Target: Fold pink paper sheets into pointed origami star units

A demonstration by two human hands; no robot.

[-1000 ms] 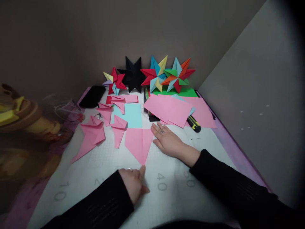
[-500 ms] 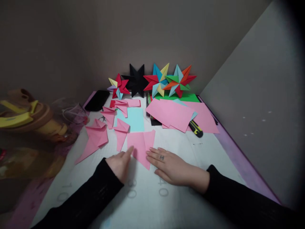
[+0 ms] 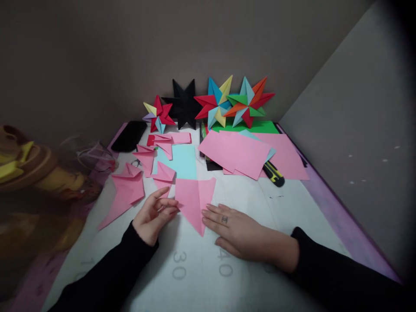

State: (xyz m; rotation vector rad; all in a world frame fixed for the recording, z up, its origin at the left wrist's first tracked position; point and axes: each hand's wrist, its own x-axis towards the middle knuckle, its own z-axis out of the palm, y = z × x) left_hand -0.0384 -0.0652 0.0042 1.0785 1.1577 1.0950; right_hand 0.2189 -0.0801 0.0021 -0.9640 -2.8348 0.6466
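A pink sheet of paper (image 3: pixel 191 201), folded to a point at its near end and creased down the middle, lies flat in front of me. My right hand (image 3: pixel 242 232) rests flat with its fingertips on the sheet's right edge; a ring shows on one finger. At the left edge is my left hand (image 3: pixel 156 214), fingers loosely bent and apart, the tips at or just touching the paper. Just beyond it sits a small folded pink piece (image 3: pixel 163 174), partly hidden by the fingers. A larger folded pink piece (image 3: pixel 130 186) lies to its left.
Paper stars, including a black one (image 3: pixel 184 104), lean against the wall. Pink sheets (image 3: pixel 235 151) partly cover a yellow-black utility knife (image 3: pixel 275 174) at right. A light-blue sheet (image 3: pixel 182 160), a phone (image 3: pixel 129 135) and a brown-yellow object (image 3: pixel 29 162) are also around.
My left hand has drawn back slightly left, its fingers turning from pointing along the paper to loosely bent at its edge. The right hand stays at the right edge. The view has shifted slightly.
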